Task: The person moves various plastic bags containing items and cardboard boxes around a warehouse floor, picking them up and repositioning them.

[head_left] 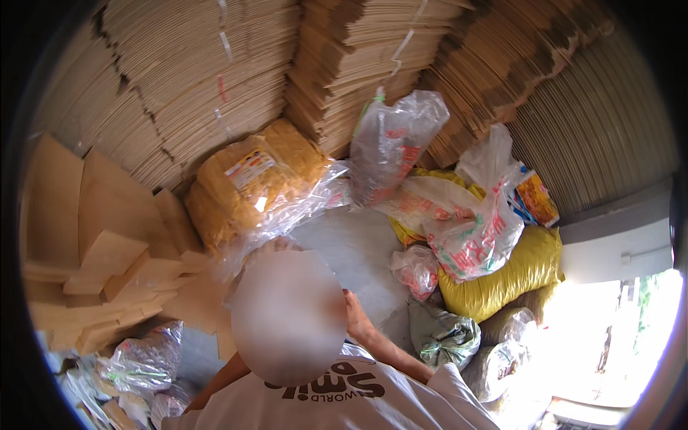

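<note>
A pale blurred patch (288,315) covers the middle of the head view, in front of my white shirt (344,401), and hides whatever lies between my hands. My right hand (355,315) is at the patch's right edge, its visible part curled; what it holds, if anything, is hidden. From the lower left my left forearm (228,378) runs up to the patch, which hides that hand and its fingers. Just beyond the patch is crinkled clear plastic (247,251), beside a large orange-brown pack (265,168) with a label.
Tall stacks of flat cardboard (201,72) line the back. Loose cardboard pieces (115,258) lean at left. A filled clear bag (398,140), printed plastic bags (476,240), a yellow sack (509,276) and a grey-green sack (441,333) lie around the grey floor (351,251). Bright light enters at lower right.
</note>
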Available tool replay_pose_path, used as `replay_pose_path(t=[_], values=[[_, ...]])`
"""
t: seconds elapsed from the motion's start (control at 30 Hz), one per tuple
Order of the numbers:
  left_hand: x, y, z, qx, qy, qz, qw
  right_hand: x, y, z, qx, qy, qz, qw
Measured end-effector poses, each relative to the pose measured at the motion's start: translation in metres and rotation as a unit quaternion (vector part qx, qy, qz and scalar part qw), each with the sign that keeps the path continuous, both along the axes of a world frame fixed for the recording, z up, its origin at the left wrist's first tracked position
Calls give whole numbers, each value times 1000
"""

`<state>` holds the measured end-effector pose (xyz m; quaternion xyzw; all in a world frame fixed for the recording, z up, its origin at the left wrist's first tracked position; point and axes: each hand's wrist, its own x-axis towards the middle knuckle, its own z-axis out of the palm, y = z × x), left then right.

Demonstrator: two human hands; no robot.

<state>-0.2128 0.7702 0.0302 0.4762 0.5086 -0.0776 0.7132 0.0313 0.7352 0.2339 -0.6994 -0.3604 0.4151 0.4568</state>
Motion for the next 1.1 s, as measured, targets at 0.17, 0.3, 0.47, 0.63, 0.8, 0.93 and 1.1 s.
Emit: replay_pose_path(t=[0.17,0.3,0.47,0.63,0.8,0.93,1.1], values=[[131,32,50,53,-93,-124,986,86,-2,21,10,-39,-88,995],[189,65,96,53,-152,-204,966,158,5,49,65,-57,-157,984],[295,107,125,49,-247,-273,928,257,22,65,98,-40,-224,969],[454,117,148,58,-337,-319,884,328,53,102,102,-125,-286,945],[541,149,182,57,-361,-317,875,427,83,93,175,-159,-325,916],[581,201,198,80,-358,-246,897,493,138,139,231,16,-395,889],[636,286,233,111,-358,-104,921,586,220,176,285,29,-263,921]])
